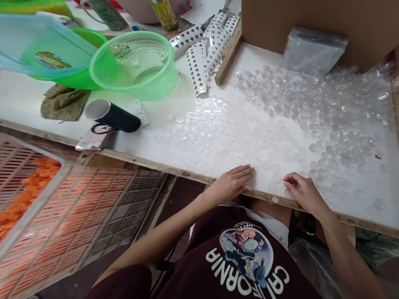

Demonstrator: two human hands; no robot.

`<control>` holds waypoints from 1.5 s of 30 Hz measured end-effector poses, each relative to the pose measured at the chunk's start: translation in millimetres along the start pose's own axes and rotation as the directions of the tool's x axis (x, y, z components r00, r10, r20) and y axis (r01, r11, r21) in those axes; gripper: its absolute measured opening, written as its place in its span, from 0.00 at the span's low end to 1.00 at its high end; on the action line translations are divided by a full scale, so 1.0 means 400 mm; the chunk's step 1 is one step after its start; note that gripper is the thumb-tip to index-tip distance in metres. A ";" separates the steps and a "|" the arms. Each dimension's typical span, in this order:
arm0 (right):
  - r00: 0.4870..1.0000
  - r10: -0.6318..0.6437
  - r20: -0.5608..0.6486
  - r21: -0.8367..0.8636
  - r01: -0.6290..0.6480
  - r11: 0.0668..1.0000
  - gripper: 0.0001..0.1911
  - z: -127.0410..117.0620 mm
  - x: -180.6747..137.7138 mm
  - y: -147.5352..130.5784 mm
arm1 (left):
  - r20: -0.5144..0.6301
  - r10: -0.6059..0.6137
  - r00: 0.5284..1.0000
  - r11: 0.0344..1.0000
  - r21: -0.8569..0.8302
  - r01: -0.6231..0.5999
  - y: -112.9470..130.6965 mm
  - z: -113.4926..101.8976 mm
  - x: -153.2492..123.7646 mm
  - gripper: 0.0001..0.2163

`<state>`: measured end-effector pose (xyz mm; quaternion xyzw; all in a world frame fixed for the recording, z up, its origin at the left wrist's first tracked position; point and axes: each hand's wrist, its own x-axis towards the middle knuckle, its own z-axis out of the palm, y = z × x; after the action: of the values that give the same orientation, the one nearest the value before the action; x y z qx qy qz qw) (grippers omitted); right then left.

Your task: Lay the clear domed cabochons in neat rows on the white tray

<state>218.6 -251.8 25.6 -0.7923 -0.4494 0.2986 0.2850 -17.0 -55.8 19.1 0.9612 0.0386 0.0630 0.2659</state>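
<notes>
Clear glass domes (237,128) lie spread flat over a white board (37,104), and a loose heap of the same clear domes (327,99) piles up at the right. My left hand (232,182) rests at the board's near edge, fingers stretched out flat beside the laid-out pieces. My right hand (304,191) sits a little to the right at the same edge, its fingers curled and pinched over a dome on the board.
A green mesh basket (134,62), a green bowl and a blue tub (40,41) stand at the back left, with a black mug (112,117) lying on its side, a cloth and patterned sticker strips (199,54). A cardboard wall (311,16) backs the heap. Orange crates (62,216) sit below left.
</notes>
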 end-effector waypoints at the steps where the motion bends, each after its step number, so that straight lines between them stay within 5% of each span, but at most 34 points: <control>1: 1.000 -0.010 -0.012 -0.015 0.010 1.000 0.11 0.003 0.000 0.002 | 0.005 0.001 1.000 1.000 -0.003 -0.001 0.004 0.000 0.000 0.20; 8: 0.992 -0.124 -0.013 -0.155 0.121 0.980 0.10 0.030 -0.002 -0.031 | -0.011 0.006 1.000 1.000 -0.029 -0.006 0.009 -0.011 -0.017 0.22; 11: 0.988 -0.154 -0.009 -0.180 0.150 0.972 0.10 0.037 -0.001 -0.044 | -0.095 -0.107 0.990 0.994 -0.022 0.106 -0.016 -0.034 -0.061 0.20; 17: 0.985 -0.171 -0.038 -0.175 0.161 0.971 0.10 0.032 -0.003 -0.042 | -0.322 -0.471 0.822 0.862 0.030 0.505 -0.093 -0.087 -0.217 0.19; 25: 0.984 -0.179 -0.015 -0.189 0.173 0.967 0.06 0.065 0.015 -0.070 | -0.371 -0.530 0.762 0.808 0.053 0.587 -0.127 -0.092 -0.278 0.21; 30: 0.977 -0.209 0.042 -0.157 0.213 0.964 0.05 0.093 0.033 -0.112 | -0.404 -0.467 0.786 0.857 0.011 0.515 -0.101 -0.075 -0.219 0.18; 37: 0.973 -0.200 -0.116 -0.247 0.167 0.955 0.06 0.036 0.021 -0.047 | -0.127 -0.064 0.990 0.997 -0.051 0.058 0.029 0.035 -0.022 0.21; 41: 0.930 -0.158 -0.331 -0.387 0.019 0.922 0.08 -0.027 -0.003 0.032 | 0.022 0.072 0.997 0.996 -0.050 -0.071 0.088 0.086 0.069 0.25; 45: 0.931 -0.134 -0.339 -0.490 -0.053 0.870 0.09 -0.043 -0.022 0.072 | 0.058 0.062 0.996 0.998 -0.016 -0.061 0.095 0.090 0.089 0.27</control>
<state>243.1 -275.0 18.1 -0.8698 -0.4668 0.0173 0.1587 24.7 -102.8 11.7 0.9614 0.0007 0.0431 0.2718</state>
